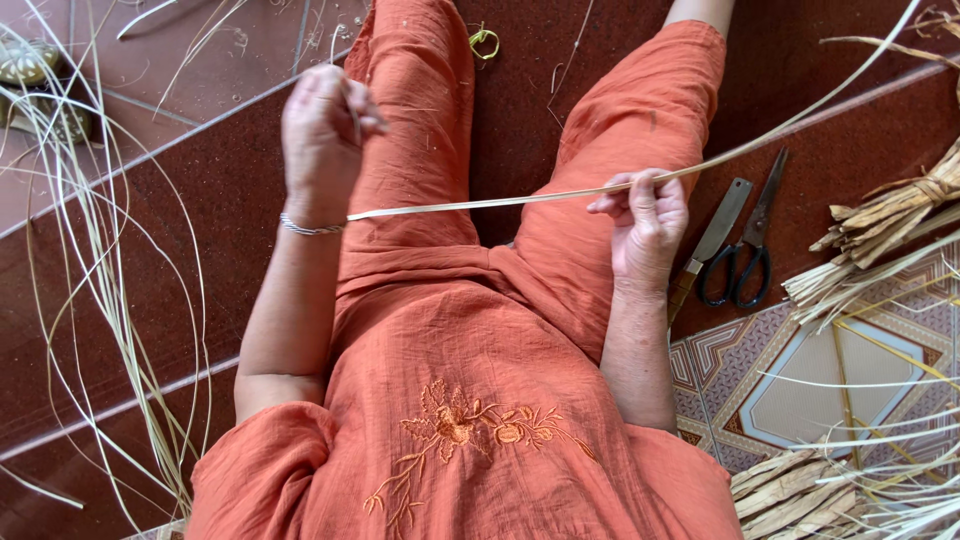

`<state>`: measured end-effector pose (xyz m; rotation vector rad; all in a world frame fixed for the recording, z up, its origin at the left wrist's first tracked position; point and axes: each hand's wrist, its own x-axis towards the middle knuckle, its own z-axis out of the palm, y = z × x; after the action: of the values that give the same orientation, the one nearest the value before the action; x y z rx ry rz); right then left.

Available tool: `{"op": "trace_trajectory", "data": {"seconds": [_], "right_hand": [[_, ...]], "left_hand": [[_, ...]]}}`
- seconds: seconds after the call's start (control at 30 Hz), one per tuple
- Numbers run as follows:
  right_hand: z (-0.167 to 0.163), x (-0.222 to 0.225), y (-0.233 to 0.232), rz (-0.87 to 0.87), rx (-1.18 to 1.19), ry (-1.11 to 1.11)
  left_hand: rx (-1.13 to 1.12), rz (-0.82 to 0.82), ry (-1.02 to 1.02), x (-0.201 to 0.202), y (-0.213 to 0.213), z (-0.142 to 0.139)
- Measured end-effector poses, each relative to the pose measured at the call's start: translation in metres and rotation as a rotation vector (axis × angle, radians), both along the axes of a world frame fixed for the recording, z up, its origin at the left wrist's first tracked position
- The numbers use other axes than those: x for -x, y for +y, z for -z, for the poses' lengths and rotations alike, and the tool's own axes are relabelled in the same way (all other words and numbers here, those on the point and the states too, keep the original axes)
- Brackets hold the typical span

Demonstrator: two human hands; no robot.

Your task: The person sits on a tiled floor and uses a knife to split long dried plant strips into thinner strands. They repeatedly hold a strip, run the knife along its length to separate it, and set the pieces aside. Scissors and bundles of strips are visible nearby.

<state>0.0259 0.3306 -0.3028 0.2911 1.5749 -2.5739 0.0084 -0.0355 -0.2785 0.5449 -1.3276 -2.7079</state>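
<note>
I sit on the floor in orange clothes, looking down at my lap. My right hand (645, 215) pinches a long pale reed strip (480, 204) that runs from near my left wrist across my thighs and off to the upper right. My left hand (322, 135), with a thin bracelet at the wrist, is raised and closed around a small thin tool or blade; what it is cannot be made out. The strip's near end lies just below that wrist.
Black-handled scissors (745, 255) and a flat knife (712, 235) lie on the floor right of my knee. Bundles of dried reed (880, 225) are stacked at right, more (800, 490) at lower right. Loose thin strands (100, 270) spread at left.
</note>
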Motion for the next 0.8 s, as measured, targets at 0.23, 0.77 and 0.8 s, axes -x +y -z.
{"op": "trace_trajectory", "data": {"seconds": [0.23, 0.77, 0.8], "right_hand": [[-0.009, 0.013, -0.005, 0.049, 0.069, -0.082], [-0.017, 0.034, 0.002, 0.083, 0.039, -0.031], [-0.015, 0.035, 0.004, 0.088, 0.046, -0.040]], "left_hand": [[1.308, -0.078, 0.204, -0.026, -0.055, -0.006], [1.108, 0.538, -0.033, -0.072, -0.053, -0.025], [1.146, 0.531, -0.022, -0.074, -0.052, -0.024]]}}
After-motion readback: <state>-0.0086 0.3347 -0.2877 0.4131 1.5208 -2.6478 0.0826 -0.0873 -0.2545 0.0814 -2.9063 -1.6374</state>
